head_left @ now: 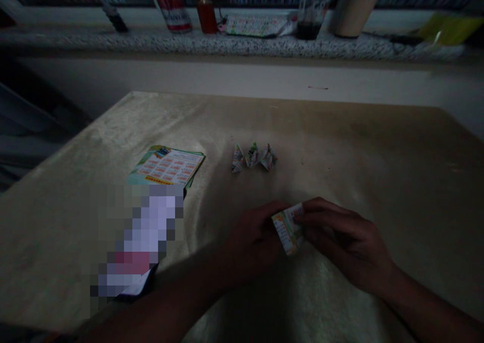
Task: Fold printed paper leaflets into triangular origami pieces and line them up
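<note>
A small folded piece of printed paper, white with green and orange print, is held between my two hands above the table. My left hand grips its left side, with the fingertips partly hidden behind it. On the right edge, the thumb and fingers of my right hand pinch the paper. Farther back on the table stand three small folded paper shapes in a row: a left one, a middle one and a right one.
A stack of printed leaflets lies at the left, with a blurred-out phone-like device nearer me. Along the granite windowsill stand a red can, an orange bottle, a glass with dark liquid and a tan cylinder.
</note>
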Action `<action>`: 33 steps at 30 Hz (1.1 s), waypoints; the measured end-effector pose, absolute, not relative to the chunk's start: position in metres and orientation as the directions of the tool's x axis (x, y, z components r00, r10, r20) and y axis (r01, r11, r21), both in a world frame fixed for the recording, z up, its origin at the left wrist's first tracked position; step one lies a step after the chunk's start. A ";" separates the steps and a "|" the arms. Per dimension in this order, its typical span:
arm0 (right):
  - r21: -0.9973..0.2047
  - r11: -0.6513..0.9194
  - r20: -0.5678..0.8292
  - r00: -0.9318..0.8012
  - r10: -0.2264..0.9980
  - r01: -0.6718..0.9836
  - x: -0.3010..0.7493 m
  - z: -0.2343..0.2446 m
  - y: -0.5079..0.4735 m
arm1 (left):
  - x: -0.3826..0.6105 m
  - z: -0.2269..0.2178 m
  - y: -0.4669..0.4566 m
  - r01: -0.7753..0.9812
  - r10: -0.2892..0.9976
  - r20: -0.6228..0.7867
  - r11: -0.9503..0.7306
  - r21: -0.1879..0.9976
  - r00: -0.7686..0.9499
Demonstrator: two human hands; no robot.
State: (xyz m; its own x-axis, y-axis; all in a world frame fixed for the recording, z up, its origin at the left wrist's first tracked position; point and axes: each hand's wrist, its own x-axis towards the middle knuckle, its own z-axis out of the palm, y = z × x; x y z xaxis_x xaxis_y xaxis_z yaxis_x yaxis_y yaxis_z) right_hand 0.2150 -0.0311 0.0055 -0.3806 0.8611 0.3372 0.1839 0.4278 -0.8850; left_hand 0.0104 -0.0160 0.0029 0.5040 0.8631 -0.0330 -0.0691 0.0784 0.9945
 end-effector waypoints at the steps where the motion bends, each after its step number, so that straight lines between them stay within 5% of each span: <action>1: -0.880 0.434 0.339 -0.383 0.859 0.196 0.215 0.006 -0.032 | 0.010 0.004 -0.016 -0.034 0.862 -0.027 0.051 0.998 0.506; 10: -0.868 0.442 0.327 -0.411 0.851 0.226 0.216 0.011 -0.034 | 0.008 0.007 -0.017 0.198 0.937 0.017 -0.091 0.976 0.350; 13: -0.871 0.438 0.331 -0.397 0.856 0.220 0.218 0.011 -0.032 | 0.005 0.005 -0.018 0.188 0.954 0.119 -0.175 0.966 0.274; 18: -0.846 0.475 0.379 -0.352 0.856 0.244 0.222 0.013 -0.030 | -0.006 0.010 -0.015 0.258 0.868 0.303 -0.420 0.870 0.392; 33: -0.822 0.549 0.511 -0.233 0.828 0.151 0.223 0.018 -0.032 | -0.010 0.011 -0.006 -0.003 0.770 0.516 -0.556 0.831 0.375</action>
State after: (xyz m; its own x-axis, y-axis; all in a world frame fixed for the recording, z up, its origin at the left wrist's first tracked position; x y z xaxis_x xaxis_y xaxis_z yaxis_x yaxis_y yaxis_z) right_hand 0.2234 -0.0323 0.0180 -0.2325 0.8278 0.5105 0.1513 0.5493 -0.8218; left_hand -0.0105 -0.0064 0.0112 0.3753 0.7698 0.5162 -0.0030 -0.5560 0.8312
